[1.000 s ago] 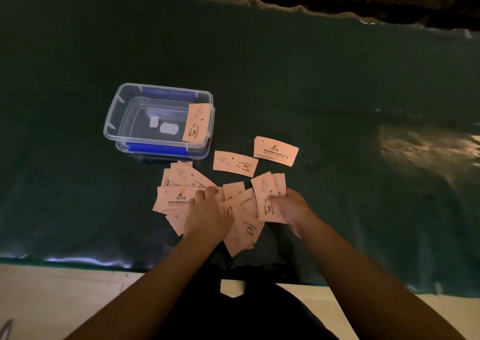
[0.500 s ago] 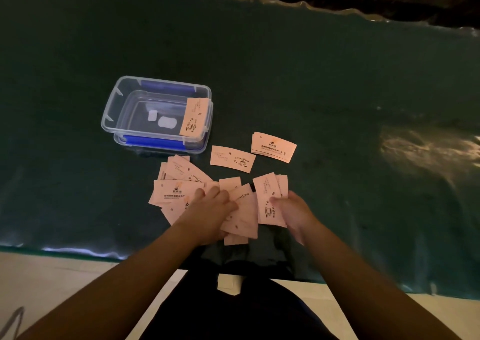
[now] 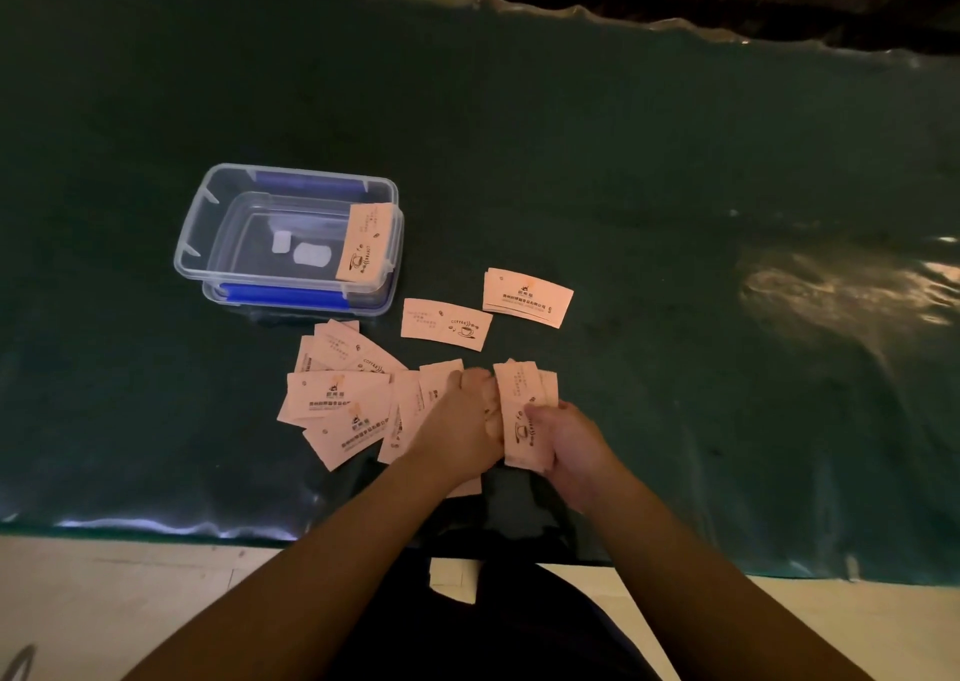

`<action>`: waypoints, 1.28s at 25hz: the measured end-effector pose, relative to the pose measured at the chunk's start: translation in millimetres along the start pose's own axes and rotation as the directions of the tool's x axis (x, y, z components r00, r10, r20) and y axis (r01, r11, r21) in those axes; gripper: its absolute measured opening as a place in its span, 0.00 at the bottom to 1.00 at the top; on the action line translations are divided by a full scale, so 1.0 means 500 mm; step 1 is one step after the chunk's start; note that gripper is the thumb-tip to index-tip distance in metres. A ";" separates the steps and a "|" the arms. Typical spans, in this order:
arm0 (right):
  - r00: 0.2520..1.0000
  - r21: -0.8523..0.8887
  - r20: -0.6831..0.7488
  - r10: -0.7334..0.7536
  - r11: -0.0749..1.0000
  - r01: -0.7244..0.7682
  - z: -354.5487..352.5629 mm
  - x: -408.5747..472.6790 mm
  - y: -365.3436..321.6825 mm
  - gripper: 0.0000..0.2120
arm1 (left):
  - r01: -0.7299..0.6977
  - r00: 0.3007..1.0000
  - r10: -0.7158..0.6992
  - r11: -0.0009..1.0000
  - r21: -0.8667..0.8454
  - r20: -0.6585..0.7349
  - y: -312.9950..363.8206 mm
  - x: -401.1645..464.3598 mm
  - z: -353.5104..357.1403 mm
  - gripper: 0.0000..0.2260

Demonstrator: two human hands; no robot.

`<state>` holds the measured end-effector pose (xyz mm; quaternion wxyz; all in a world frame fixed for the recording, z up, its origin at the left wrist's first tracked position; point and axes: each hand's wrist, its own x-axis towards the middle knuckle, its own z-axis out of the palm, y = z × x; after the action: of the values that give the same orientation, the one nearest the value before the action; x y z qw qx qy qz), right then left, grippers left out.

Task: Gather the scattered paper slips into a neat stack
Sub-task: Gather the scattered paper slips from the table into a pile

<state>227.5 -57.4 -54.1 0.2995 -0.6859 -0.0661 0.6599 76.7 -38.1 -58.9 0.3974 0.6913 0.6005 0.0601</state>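
A: What are the hands doing?

B: The right hand (image 3: 569,441) pinches a small bundle of slips (image 3: 522,415), thumb on top. The left hand (image 3: 462,420) is curled, pressing loose slips toward that bundle.

A: And the rest?

B: A fanned pile (image 3: 340,399) lies just left of the left hand on the desk (image 3: 675,212). Farther out, a single slip (image 3: 445,324) and a small stack (image 3: 527,296) lie apart, and one slip (image 3: 363,241) leans on the rim of the clear box (image 3: 208,243).

A: So, progress?

B: Early, I'd judge; most slips remain ungathered.
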 end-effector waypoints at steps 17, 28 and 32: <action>0.910 -0.908 0.386 -0.154 0.109 0.404 0.222 0.121 -0.253 0.27 | 0.374 0.915 -0.390 0.916 -0.144 -0.103 -0.140 -0.089 -0.038 0.24; 0.882 -0.906 0.420 -0.214 -0.150 0.395 0.260 0.125 -0.234 0.31 | 0.350 0.931 -0.353 0.935 -0.049 -0.088 -0.118 -0.102 -0.028 0.31; 0.861 -0.889 0.453 -0.231 -0.048 0.455 0.247 0.118 -0.227 0.25 | 0.445 0.890 -0.456 0.878 -0.179 -0.024 -0.116 -0.106 -0.024 0.38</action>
<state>152.6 103.5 -42.4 -0.1010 -0.6024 -0.6898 0.3887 10.0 -81.1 -66.0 0.4377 0.4943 0.7500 0.0390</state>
